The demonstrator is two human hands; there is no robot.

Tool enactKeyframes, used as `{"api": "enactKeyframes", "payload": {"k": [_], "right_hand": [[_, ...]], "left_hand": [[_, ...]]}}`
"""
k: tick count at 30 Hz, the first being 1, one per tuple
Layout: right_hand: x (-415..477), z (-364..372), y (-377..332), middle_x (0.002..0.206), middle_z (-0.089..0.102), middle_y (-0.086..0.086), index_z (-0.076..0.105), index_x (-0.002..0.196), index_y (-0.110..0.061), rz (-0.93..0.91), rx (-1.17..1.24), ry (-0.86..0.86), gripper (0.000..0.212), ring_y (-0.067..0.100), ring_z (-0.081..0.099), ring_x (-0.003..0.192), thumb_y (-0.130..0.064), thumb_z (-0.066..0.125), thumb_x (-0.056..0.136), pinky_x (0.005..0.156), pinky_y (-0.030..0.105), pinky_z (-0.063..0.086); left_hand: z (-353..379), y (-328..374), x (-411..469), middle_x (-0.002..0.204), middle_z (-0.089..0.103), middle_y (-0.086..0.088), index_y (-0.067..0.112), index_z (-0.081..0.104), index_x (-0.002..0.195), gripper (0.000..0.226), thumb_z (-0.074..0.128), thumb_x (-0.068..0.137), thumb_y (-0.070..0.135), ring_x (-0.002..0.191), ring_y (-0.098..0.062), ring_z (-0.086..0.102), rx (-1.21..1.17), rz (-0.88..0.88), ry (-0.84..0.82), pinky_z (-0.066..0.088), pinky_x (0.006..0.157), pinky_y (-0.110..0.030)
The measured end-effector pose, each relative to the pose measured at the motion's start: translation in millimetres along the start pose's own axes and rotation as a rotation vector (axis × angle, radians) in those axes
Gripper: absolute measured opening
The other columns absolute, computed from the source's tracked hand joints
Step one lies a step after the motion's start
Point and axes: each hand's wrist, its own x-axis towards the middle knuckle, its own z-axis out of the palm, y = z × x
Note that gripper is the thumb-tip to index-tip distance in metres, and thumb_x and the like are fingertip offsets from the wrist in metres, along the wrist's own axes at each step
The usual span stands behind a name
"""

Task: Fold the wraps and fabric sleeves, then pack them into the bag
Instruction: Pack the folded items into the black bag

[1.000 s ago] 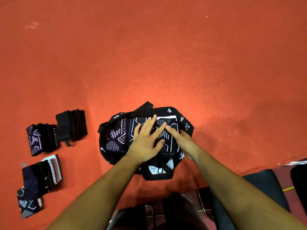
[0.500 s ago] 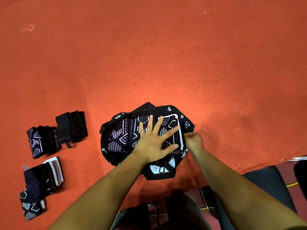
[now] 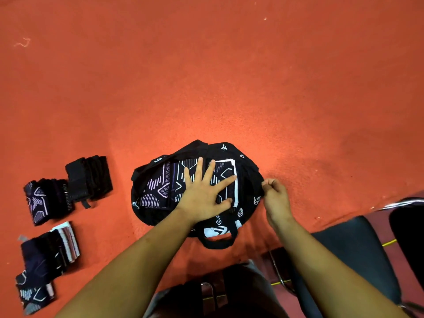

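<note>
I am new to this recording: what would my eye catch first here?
The black bag lies mid-frame on the orange surface, the left hand pressed flat on patterned folded fabric inside. The right hand pinches its right rim. Folded stacks lie at far left.

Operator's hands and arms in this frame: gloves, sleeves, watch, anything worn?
Nothing worn that shows. The left hand and right hand are ungloved, with no rings or watch visible. The left forearm and right forearm are bare down to the frame's bottom edge, with no sleeve in view.

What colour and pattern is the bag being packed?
The black fabric bag carries small white doodle prints; the head view shows it best.
</note>
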Motion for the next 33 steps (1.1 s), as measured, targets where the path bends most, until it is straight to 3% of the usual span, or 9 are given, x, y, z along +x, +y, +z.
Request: {"api": "enactKeyframes", "payload": {"k": [2, 5, 8, 11, 14, 22, 28, 31, 33], "right_hand": [[-1.6, 0.1, -1.4, 0.067, 0.051, -0.001, 0.049, 0.072, -0.017, -0.010, -0.057, -0.019, 0.028, 0.012, 0.045, 0.064, -0.002, 0.048, 0.095, 0.065, 0.029, 0.039], [-1.5, 0.9, 7.1, 0.072, 0.062, 0.001, 0.056, 0.076, -0.018, -0.047, -0.318, -0.138, 0.015, 0.019, 0.058, 0.070, -0.031, 0.059, 0.083, 0.073, 0.038, 0.047], [-0.7, 0.4, 15.1, 0.084, 0.067, 0.006, 0.063, 0.085, -0.008, -0.092, -0.578, -0.185, 0.006, 0.023, 0.062, 0.080, -0.014, 0.062, 0.086, 0.073, 0.031, 0.045], [0.3, 3.3, 13.0, 0.088, 0.067, 0.003, 0.061, 0.093, -0.009, -0.059, -0.560, -0.160, 0.025, 0.020, 0.062, 0.081, -0.030, 0.072, 0.085, 0.072, 0.031, 0.046], [7.0, 6.6, 9.6, 0.086, 0.071, 0.007, 0.068, 0.090, -0.008, -0.066, -0.702, -0.211, 0.015, 0.026, 0.066, 0.083, -0.023, 0.064, 0.091, 0.067, 0.030, 0.043], [-26.4, -5.1, -22.8, 0.073, 0.070, 0.007, 0.066, 0.077, -0.007, -0.157, -0.282, -0.064, 0.022, 0.017, 0.062, 0.066, -0.011, 0.053, 0.094, 0.066, 0.038, 0.050], [-36.0, -9.3, -31.7, 0.075, 0.060, -0.002, 0.057, 0.076, -0.021, -0.375, -0.444, -0.069, 0.023, 0.018, 0.055, 0.073, -0.007, 0.051, 0.094, 0.068, 0.032, 0.040], [-25.0, 1.2, -35.4, 0.093, 0.064, 0.008, 0.060, 0.097, -0.013, -0.333, -0.558, -0.036, 0.020, 0.026, 0.058, 0.089, 0.000, 0.052, 0.083, 0.076, 0.026, 0.037], [-16.1, 12.9, -41.6, 0.107, 0.066, 0.009, 0.055, 0.116, -0.011, -0.249, -0.617, -0.051, 0.033, 0.027, 0.060, 0.100, -0.008, 0.057, 0.084, 0.080, 0.028, 0.042]], "left_hand": [[4.9, 1.5, 0.5, 0.165, -0.015, -0.011, 0.060, 0.004, 0.149, 0.071, 0.020, 0.081, 0.076, 0.144, -0.038, -0.034, 0.030, 0.003, 0.023, -0.007, 0.112, -0.072], [12.8, 5.4, 2.9, 0.166, -0.010, -0.012, 0.060, 0.004, 0.149, 0.070, 0.022, 0.084, 0.077, 0.144, -0.043, -0.031, 0.133, -0.003, 0.046, -0.007, 0.111, -0.074], [17.6, 10.1, 5.1, 0.166, -0.008, -0.014, 0.059, 0.005, 0.150, 0.068, 0.025, 0.087, 0.077, 0.144, -0.046, -0.029, 0.196, -0.011, 0.063, -0.007, 0.110, -0.075], [18.6, 9.1, 5.0, 0.165, -0.010, -0.013, 0.059, 0.000, 0.149, 0.068, 0.023, 0.088, 0.078, 0.143, -0.045, -0.030, 0.218, -0.019, 0.060, -0.007, 0.110, -0.074], [18.4, 9.7, 4.5, 0.165, -0.012, -0.013, 0.059, -0.003, 0.149, 0.069, 0.020, 0.087, 0.080, 0.143, -0.046, -0.031, 0.229, -0.024, 0.056, -0.006, 0.110, -0.074], [18.2, 6.3, 5.3, 0.166, -0.006, -0.011, 0.058, -0.001, 0.149, 0.075, 0.021, 0.082, 0.082, 0.146, -0.043, -0.025, 0.195, -0.041, 0.103, -0.006, 0.112, -0.072], [26.0, -2.1, 1.0, 0.166, -0.006, -0.010, 0.057, 0.001, 0.151, 0.071, 0.024, 0.087, 0.080, 0.146, -0.044, -0.024, 0.249, 0.001, 0.136, -0.004, 0.111, -0.073], [29.3, 0.5, 0.1, 0.166, -0.005, -0.012, 0.055, 0.000, 0.151, 0.072, 0.020, 0.087, 0.080, 0.147, -0.043, -0.023, 0.276, 0.027, 0.155, -0.005, 0.111, -0.072], [29.6, 2.7, 0.4, 0.166, -0.001, -0.012, 0.054, 0.001, 0.152, 0.073, 0.020, 0.087, 0.079, 0.148, -0.042, -0.021, 0.274, 0.025, 0.169, -0.007, 0.112, -0.072]]}}
